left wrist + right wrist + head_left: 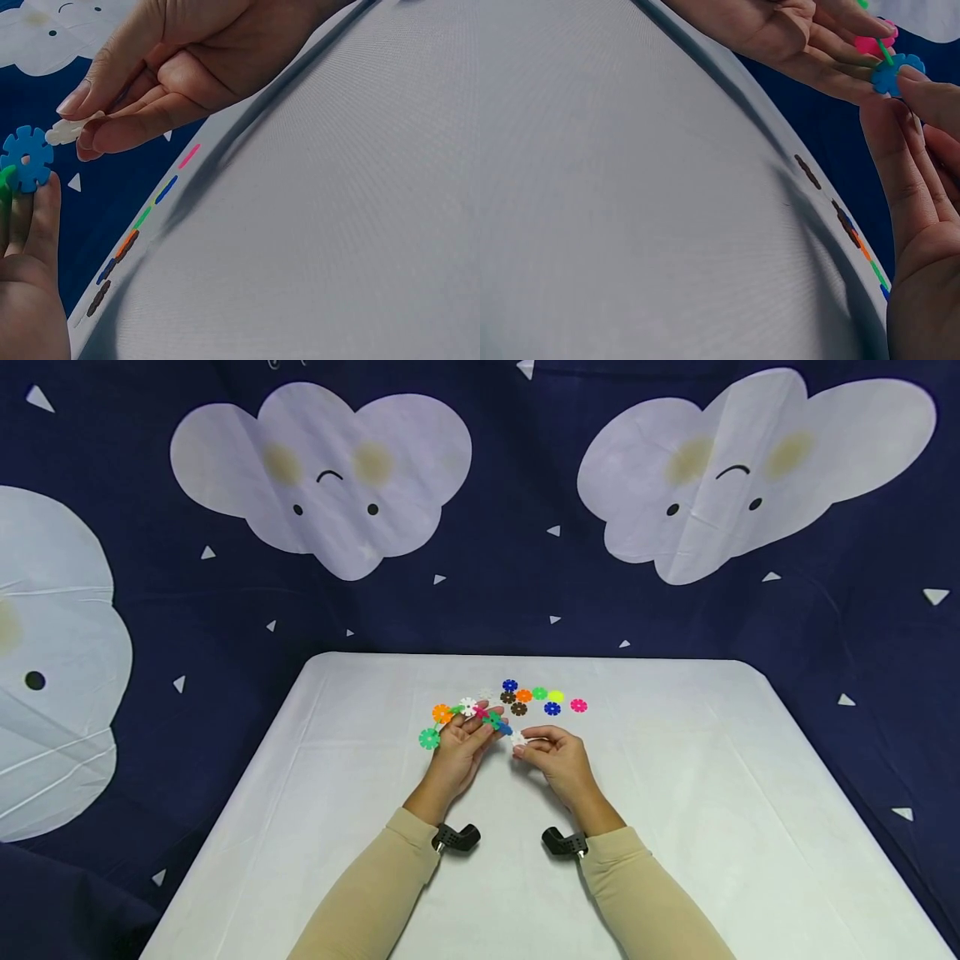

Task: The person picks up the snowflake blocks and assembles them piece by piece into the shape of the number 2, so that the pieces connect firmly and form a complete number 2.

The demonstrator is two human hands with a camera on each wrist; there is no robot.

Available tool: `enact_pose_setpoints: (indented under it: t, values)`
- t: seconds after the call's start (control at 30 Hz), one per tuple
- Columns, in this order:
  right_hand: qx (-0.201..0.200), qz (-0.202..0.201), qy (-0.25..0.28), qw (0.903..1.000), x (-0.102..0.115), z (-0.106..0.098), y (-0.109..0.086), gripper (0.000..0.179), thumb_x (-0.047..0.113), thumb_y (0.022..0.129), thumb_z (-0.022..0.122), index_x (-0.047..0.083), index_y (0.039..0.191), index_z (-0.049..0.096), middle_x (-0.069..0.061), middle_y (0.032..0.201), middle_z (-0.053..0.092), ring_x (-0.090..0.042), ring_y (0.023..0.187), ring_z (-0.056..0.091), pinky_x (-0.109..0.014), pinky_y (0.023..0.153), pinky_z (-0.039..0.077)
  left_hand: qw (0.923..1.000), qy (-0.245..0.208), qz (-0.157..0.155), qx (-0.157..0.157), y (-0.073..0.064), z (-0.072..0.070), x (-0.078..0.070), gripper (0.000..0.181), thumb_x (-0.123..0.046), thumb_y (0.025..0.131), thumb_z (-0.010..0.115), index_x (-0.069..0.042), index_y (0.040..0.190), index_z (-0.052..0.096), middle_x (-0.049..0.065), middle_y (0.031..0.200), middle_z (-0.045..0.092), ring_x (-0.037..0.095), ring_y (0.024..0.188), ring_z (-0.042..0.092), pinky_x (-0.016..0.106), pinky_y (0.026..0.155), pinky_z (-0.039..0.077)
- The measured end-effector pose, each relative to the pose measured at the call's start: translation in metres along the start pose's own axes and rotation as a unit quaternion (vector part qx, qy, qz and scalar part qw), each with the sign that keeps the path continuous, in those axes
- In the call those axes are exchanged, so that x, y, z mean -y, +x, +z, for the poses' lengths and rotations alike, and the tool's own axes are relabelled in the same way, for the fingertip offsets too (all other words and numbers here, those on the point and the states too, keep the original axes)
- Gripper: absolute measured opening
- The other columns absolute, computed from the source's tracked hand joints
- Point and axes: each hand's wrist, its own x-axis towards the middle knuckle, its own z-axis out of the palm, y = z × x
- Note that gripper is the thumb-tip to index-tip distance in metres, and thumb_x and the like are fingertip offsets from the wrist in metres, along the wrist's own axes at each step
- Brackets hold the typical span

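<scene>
My left hand (pixel 459 752) holds a chain of linked plastic snowflake discs (pixel 429 738), its thumb over a pink disc (pixel 870 46). Green, orange, white, pink and blue pieces run along the chain across the fingers. At its right end is the blue disc (pixel 26 159), notched all round with a hole in the middle. Between thumb and fingertips, my right hand (pixel 562 764) pinches a white snowflake disc (pixel 66 132) edge-on beside the blue one. Whether their notches engage cannot be seen. In the right wrist view, right-hand fingers mostly hide the white disc.
Loose snowflake discs lie flat on the white table (pixel 337 860) beyond the hands, among them brown (pixel 519 709), orange (pixel 523 695), yellow (pixel 556 697), blue (pixel 552 709) and pink (pixel 578 705). A dark blue cloth with clouds (pixel 322 477) hangs behind the table's far edge.
</scene>
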Motion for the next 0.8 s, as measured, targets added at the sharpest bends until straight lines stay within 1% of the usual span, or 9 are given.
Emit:
enact_pose_setpoints:
  t: [0.1,0.2,0.3,0.37,0.43,0.53,0.67,0.73,0.8]
  values:
    - [-0.001,-0.004,-0.002,1.0,0.0002,0.0002,-0.0001,0.027,-0.013,0.089,0.077,-0.015,0.114,0.068,-0.02,0.088,0.075,-0.022,0.081,0.076,-0.032,0.078,0.065,1.0,-0.002,0.003,0.001,0.0002,0.0,0.0005,0.037,0.015,0.104,0.053,0.006,0.14,0.051,0.033,0.141,0.057,0.036,0.123,0.065,0.045,0.107,0.052]
    - [-0.002,-0.01,-0.005,0.9999,0.0008,0.0005,-0.0006,0.027,-0.014,0.088,0.078,-0.014,0.114,0.069,-0.022,0.089,0.074,-0.021,0.08,0.075,-0.031,0.077,0.065,1.0,-0.001,0.006,0.004,0.0001,0.0001,0.001,0.038,0.015,0.104,0.052,0.01,0.142,0.048,0.031,0.14,0.06,0.037,0.123,0.065,0.045,0.107,0.052]
    - [-0.006,-0.03,-0.03,0.9991,0.0009,0.0003,-0.0008,0.028,-0.015,0.087,0.079,-0.013,0.114,0.071,-0.024,0.098,0.071,-0.018,0.08,0.07,-0.025,0.073,0.063,0.9999,0.002,0.007,0.014,0.0004,-0.0005,0.0022,0.041,0.016,0.104,0.052,0.016,0.144,0.042,0.026,0.136,0.064,0.044,0.127,0.061,0.047,0.107,0.052]
    - [-0.009,-0.046,-0.054,0.9975,0.0006,0.0001,-0.0009,0.028,-0.015,0.087,0.079,-0.011,0.114,0.073,-0.024,0.106,0.068,-0.017,0.082,0.066,-0.021,0.07,0.06,0.9998,0.006,0.004,0.019,0.0003,-0.0008,0.0032,0.042,0.017,0.104,0.052,0.017,0.144,0.041,0.023,0.135,0.066,0.044,0.127,0.061,0.047,0.108,0.051]
    - [-0.012,-0.062,-0.076,0.9951,0.0001,-0.0001,-0.0008,0.026,-0.014,0.087,0.078,-0.009,0.113,0.075,-0.024,0.112,0.066,-0.017,0.084,0.062,-0.018,0.069,0.057,0.9996,0.012,0.001,0.027,0.0001,-0.0011,0.0043,0.041,0.018,0.103,0.052,0.016,0.143,0.044,0.023,0.135,0.066,0.041,0.125,0.063,0.047,0.108,0.052]
    - [-0.01,-0.08,-0.085,0.9931,-0.0008,0.0004,-0.0012,0.024,-0.013,0.089,0.078,-0.009,0.112,0.075,-0.025,0.116,0.064,-0.017,0.087,0.061,-0.017,0.071,0.058,0.9989,0.023,0.0,0.041,-0.0004,-0.0008,0.0055,0.04,0.019,0.102,0.052,0.014,0.141,0.048,0.022,0.135,0.066,0.031,0.118,0.069,0.046,0.108,0.052]
    - [-0.004,-0.107,-0.089,0.9903,-0.0023,0.0026,-0.0019,0.019,-0.01,0.089,0.08,-0.011,0.108,0.075,-0.025,0.113,0.064,-0.018,0.088,0.064,-0.021,0.074,0.061,0.9971,0.037,0.005,0.067,-0.0005,-0.0009,0.0066,0.038,0.02,0.102,0.05,0.013,0.138,0.051,0.019,0.134,0.068,0.027,0.117,0.07,0.046,0.111,0.049]
    - [-0.004,-0.126,-0.104,0.9865,-0.0039,0.0041,-0.0015,0.015,-0.008,0.09,0.081,-0.01,0.103,0.076,-0.022,0.109,0.066,-0.018,0.084,0.067,-0.025,0.073,0.063,0.9961,0.048,-0.002,0.074,-0.0009,-0.0012,0.0064,0.036,0.02,0.102,0.05,0.009,0.135,0.056,0.016,0.134,0.068,0.027,0.118,0.069,0.046,0.113,0.047]
    - [-0.008,-0.15,-0.127,0.9805,-0.0047,0.0062,-0.0013,0.01,-0.01,0.089,0.08,-0.01,0.098,0.076,-0.021,0.104,0.067,-0.023,0.079,0.07,-0.027,0.07,0.064,0.9948,0.06,-0.012,0.081,-0.0017,-0.0012,0.0057,0.035,0.018,0.102,0.051,0.003,0.133,0.06,0.013,0.134,0.069,0.026,0.12,0.068,0.045,0.114,0.046]
